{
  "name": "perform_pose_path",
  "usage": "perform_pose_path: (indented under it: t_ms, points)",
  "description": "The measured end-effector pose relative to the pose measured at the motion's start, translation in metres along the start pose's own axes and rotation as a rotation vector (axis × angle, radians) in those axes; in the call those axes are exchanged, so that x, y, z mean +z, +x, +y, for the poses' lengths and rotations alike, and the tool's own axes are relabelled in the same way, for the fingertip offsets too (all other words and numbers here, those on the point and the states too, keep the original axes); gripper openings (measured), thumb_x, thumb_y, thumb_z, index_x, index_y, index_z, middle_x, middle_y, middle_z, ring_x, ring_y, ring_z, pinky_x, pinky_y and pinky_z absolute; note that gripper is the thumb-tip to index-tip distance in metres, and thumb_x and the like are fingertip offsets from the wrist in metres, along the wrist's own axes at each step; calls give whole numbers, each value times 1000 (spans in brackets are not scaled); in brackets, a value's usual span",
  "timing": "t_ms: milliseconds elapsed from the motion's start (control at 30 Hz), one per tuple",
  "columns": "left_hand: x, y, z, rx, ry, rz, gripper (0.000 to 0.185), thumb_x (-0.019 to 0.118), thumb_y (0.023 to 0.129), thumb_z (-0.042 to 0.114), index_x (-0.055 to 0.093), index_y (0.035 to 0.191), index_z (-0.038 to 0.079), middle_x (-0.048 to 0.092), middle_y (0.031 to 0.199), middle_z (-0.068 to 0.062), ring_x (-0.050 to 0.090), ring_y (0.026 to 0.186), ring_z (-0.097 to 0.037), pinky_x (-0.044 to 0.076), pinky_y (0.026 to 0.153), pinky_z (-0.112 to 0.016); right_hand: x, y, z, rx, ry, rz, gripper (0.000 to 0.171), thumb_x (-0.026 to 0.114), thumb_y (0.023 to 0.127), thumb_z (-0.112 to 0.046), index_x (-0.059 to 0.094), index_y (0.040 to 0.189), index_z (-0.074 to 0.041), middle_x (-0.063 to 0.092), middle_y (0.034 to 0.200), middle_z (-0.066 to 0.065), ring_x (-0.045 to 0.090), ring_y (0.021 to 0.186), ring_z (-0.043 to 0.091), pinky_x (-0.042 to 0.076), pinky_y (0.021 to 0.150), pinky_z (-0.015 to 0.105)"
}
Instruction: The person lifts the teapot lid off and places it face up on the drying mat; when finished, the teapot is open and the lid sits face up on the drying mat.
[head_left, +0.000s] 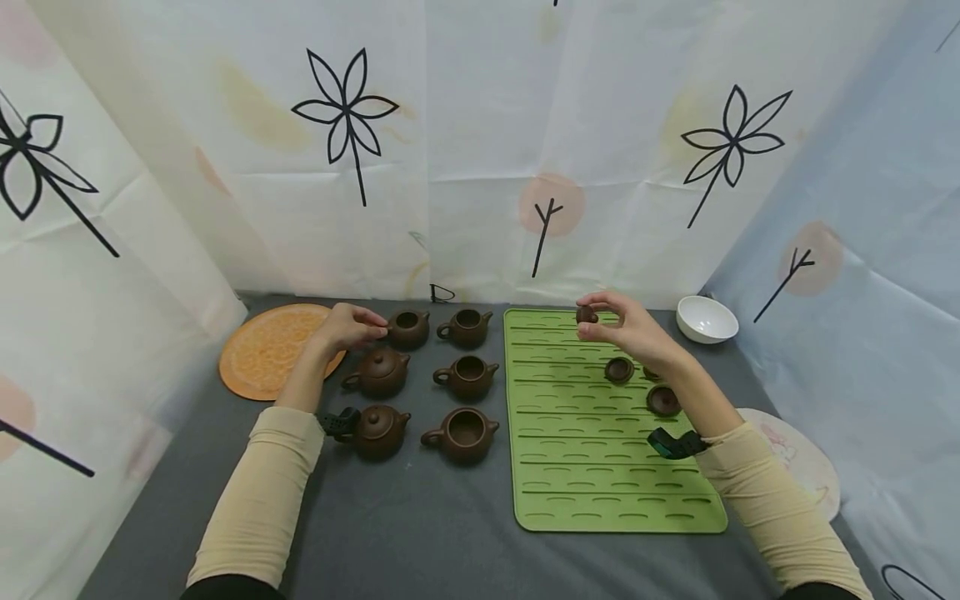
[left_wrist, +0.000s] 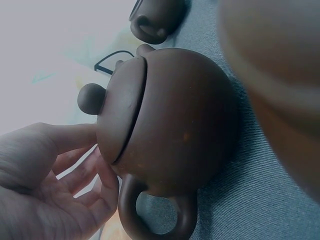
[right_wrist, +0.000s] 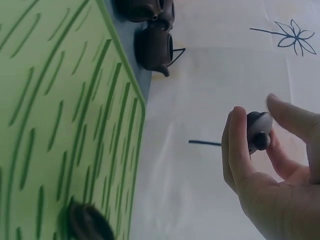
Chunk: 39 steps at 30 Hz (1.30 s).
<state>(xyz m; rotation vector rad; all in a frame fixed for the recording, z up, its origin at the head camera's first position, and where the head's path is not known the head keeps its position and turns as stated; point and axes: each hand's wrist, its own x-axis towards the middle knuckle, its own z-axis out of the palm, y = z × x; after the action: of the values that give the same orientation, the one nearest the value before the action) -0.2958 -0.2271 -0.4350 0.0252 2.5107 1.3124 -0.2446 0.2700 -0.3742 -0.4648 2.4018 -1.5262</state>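
Six brown clay teapots stand in two columns on grey cloth. The near-left teapot (head_left: 378, 431) and middle-left teapot (head_left: 378, 371) (left_wrist: 170, 125) wear lids; the back-left teapot (head_left: 407, 327) and the right column (head_left: 467, 377) are uncovered. My left hand (head_left: 360, 323) (left_wrist: 75, 175) hovers beside the back-left pot's handle, fingers relaxed and holding nothing. My right hand (head_left: 592, 321) (right_wrist: 252, 117) pinches a small brown lid (head_left: 586, 314) (right_wrist: 257, 131) above the far end of the green ribbed mat (head_left: 600, 483) (right_wrist: 60, 100). Two loose lids (head_left: 618, 369) (head_left: 663, 400) lie on the mat; a third is partly hidden by the wrist.
A round orange mat (head_left: 262, 354) lies at the back left. A white bowl (head_left: 707, 319) sits at the back right, and a pale round plate (head_left: 802, 462) at the right edge. Printed cloth walls close in three sides.
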Motion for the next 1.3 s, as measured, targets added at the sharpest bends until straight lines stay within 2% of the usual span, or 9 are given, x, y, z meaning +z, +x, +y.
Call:
perform_pose_path:
  t_ms: [233,467,567,667,867,933,1100,1200,1300]
  points:
    - [-1,0,0,2,8,0,37,67,109,22,70,139,0,70,142,-25,68,128,-43,58,110,-55,-4,-31,27,-9,-21,-3,52,60,113,-19,40,157,0,45,158,30,77,116,6,61,100,22]
    - [-1,0,-3,6,7,10,37,67,109,22,71,138,0,69,141,-25,69,125,-41,58,109,-54,0,-54,48,48,159,-46,53,55,114,-10,32,159,9,35,165,35,77,124,17,59,110,33]
    - [-1,-1,-3,13,8,14,36,67,109,22,71,138,1,70,139,-24,69,121,-41,59,106,-54,2,-64,56,80,190,-45,58,55,114,-10,28,161,10,26,170,37,76,123,13,58,111,28]
    - [-1,-2,-3,19,10,20,36,66,109,22,71,138,1,70,140,-25,70,121,-41,60,105,-53,2,-72,64,108,172,-19,64,59,113,-15,26,164,8,22,174,35,78,121,12,58,106,21]
    - [-1,-3,-5,25,10,22,39,64,110,22,68,141,-1,65,147,-28,68,128,-44,59,110,-55,6,-83,76,140,24,55,63,64,111,-22,38,161,6,31,172,34,63,141,41,56,96,15]
    - [0,-4,-5,27,4,25,39,63,111,22,68,141,-1,65,147,-29,68,129,-45,58,110,-56,8,-85,81,137,-8,65,60,64,111,-18,40,159,8,33,170,36,62,141,44,57,95,15]
    - [0,-9,-5,35,5,28,39,63,112,23,68,142,-1,65,147,-29,69,129,-45,59,110,-55,10,-87,89,138,53,67,56,62,110,-6,40,157,13,38,162,42,81,112,25,64,97,27]
    - [-2,-12,-5,43,14,25,41,62,112,24,67,144,-1,64,148,-30,69,129,-45,59,110,-56,12,-88,91,155,68,81,55,62,109,-2,41,156,14,43,155,45,81,104,12,65,96,31]
    - [-3,-16,-6,49,7,27,43,62,112,25,65,146,-1,63,149,-30,67,130,-46,58,111,-56,13,-89,93,161,40,100,53,62,108,0,43,155,15,46,150,44,79,101,8,66,94,30]
